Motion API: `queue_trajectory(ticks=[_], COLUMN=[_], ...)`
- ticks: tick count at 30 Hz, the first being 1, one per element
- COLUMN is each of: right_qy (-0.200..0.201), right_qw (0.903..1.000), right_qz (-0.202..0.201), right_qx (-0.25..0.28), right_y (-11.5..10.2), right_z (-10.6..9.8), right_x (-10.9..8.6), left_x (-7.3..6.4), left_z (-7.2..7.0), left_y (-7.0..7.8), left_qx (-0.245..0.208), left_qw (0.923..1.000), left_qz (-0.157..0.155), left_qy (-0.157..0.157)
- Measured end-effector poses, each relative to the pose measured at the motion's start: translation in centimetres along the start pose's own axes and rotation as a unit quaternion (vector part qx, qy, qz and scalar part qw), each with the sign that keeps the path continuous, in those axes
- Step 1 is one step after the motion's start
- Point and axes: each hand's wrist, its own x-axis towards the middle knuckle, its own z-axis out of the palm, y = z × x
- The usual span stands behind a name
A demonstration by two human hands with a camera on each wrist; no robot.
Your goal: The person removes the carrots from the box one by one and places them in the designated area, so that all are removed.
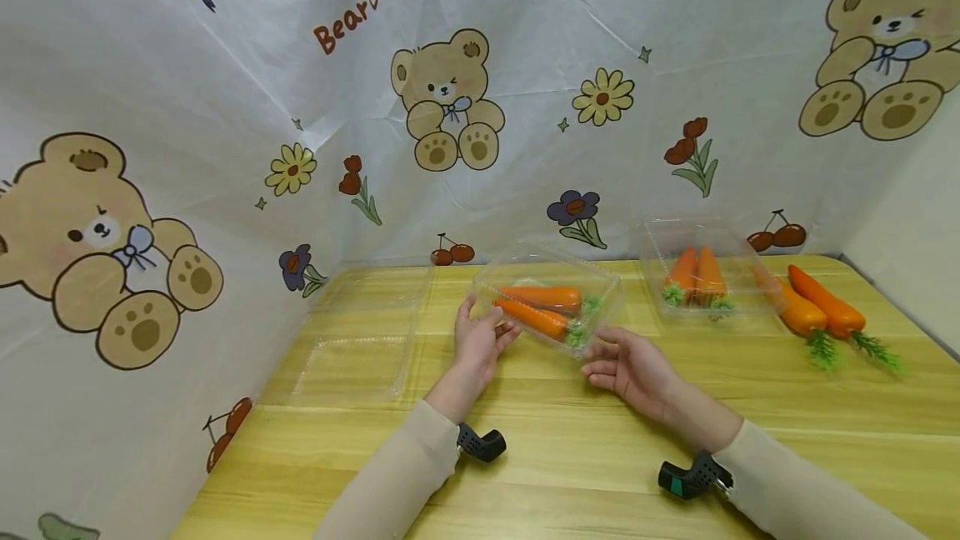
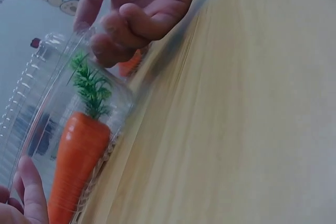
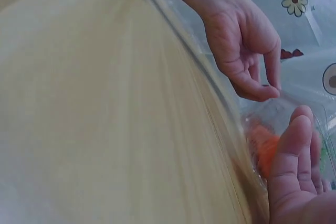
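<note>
Clear plastic container (image 1: 600, 290) of toy carrots (image 1: 542, 298), pinched by my left hand (image 1: 480, 340) and seemingly my right hand (image 1: 632, 369) opposite, is best handled level, I judge, with light squeezing.

And there's the wooden table (image 1: 525, 473), a see-through plastic box (image 1: 352, 365) sitting far left, a second box (image 1: 746, 298) with carrots inside sitting far right, and just right of it two loose carrots (image 1: 828, 303) lying
</note>
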Motion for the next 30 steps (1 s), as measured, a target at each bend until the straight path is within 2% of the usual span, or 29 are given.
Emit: queue_trajectory(ticks=[4, 9, 15, 23, 30], right_qy=[0.034, 0.057, 0.066, 0.069, 0.068], right_qw=[0.9992, 0.9979, 0.9967, 0.996, 0.9953], right_qz=[-0.01, -0.022, -0.03, -0.025, -0.029], right_qx=[-0.018, -0.021, -0.035, -0.051, -0.063], right_y=[0.2, 0.3, 0.0, -0.3, -0.7], right_z=[0.8, 1.5, 1.6, 0.9, 0.1], right_x=[-0.1, -0.1, -0.1, -0.1, -0.3], left_x=[-0.3, -0.3, -0.2, -0.2, -0.8], left_z=[0.2, 0.2, -0.2, -1.2, -2.0], left_y=[0.0, -0.1, 0.2, 0.4, 0.7], left_qx=[-0.008, -0.013, -0.021, -0.023, -0.002], left_qw=[0.9999, 0.9999, 0.9997, 0.9995, 0.9998], left_qz=[-0.003, -0.008, -0.005, -0.002, -0.001], left_qy=[0.006, 0.008, 0.015, 0.023, 0.021])
